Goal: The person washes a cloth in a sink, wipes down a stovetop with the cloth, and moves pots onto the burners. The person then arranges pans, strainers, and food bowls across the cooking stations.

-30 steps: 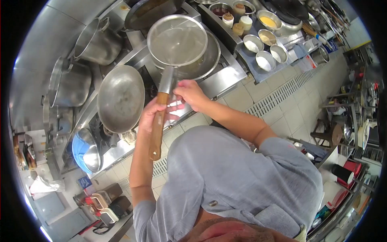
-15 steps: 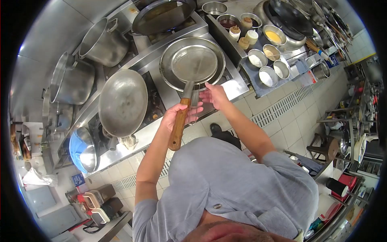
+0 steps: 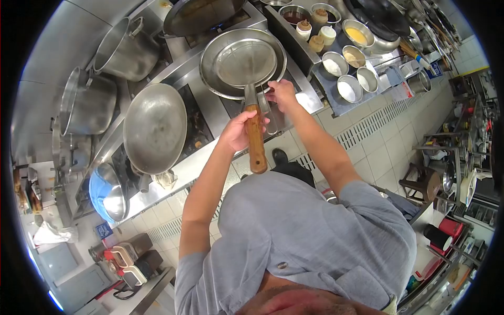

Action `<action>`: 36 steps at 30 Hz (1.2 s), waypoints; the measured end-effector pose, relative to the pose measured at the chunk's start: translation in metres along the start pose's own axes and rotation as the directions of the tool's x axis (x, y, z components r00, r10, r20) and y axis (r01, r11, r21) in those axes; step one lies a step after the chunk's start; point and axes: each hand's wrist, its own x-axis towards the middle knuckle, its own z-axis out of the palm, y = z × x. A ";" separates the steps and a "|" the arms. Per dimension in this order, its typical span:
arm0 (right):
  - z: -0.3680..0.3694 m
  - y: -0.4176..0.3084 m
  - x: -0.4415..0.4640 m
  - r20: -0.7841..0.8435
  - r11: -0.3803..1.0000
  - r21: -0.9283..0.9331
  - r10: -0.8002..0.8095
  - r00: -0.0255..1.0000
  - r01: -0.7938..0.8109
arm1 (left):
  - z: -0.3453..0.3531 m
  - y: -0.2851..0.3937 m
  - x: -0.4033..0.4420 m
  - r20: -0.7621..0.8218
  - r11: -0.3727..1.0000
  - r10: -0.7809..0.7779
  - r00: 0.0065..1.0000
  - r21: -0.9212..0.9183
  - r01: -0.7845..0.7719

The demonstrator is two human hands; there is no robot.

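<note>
My left hand (image 3: 239,130) is wrapped round the wooden handle (image 3: 255,139) of a wide round strainer. The strainer's head (image 3: 245,62) lies over a large metal bowl (image 3: 209,79) on the stove. My right hand (image 3: 282,95) is at the bowl's near right rim, fingers pressed together beside a thin metal handle (image 3: 269,116) that hangs toward me. Whether it pinches the rim or that handle is hard to tell.
A big oval pan (image 3: 155,128) sits left of the bowl, with deep pots (image 3: 128,50) behind it. At the right stand small bowls of powder (image 3: 349,88), a bowl of yellow liquid (image 3: 357,34) and squeeze bottles (image 3: 326,35). A blue cloth (image 3: 100,194) hangs at the lower left.
The strainer has come down over the bowl, and its handle has swung right with my left hand. My right hand has moved right, then up to the bowl's rim.
</note>
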 end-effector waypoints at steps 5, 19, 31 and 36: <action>-0.012 -0.010 0.015 0.078 0.981 -0.173 0.103 0.992 -0.089 | 0.015 -0.003 0.005 -0.057 0.998 -0.024 0.998 0.055 0.028; -0.057 0.009 -0.029 0.096 0.991 -0.092 0.103 0.990 -0.094 | 0.007 -0.016 0.015 0.121 0.997 -0.043 0.992 0.068 0.035; -0.082 0.138 -0.264 -0.325 0.998 0.004 -0.063 0.943 0.068 | -0.032 -0.024 0.032 0.216 0.948 -0.277 0.936 0.221 0.229; -0.077 0.235 -0.385 -0.558 0.996 0.051 -0.034 0.829 0.075 | -0.043 -0.038 0.059 0.283 0.898 -0.415 0.865 0.279 0.340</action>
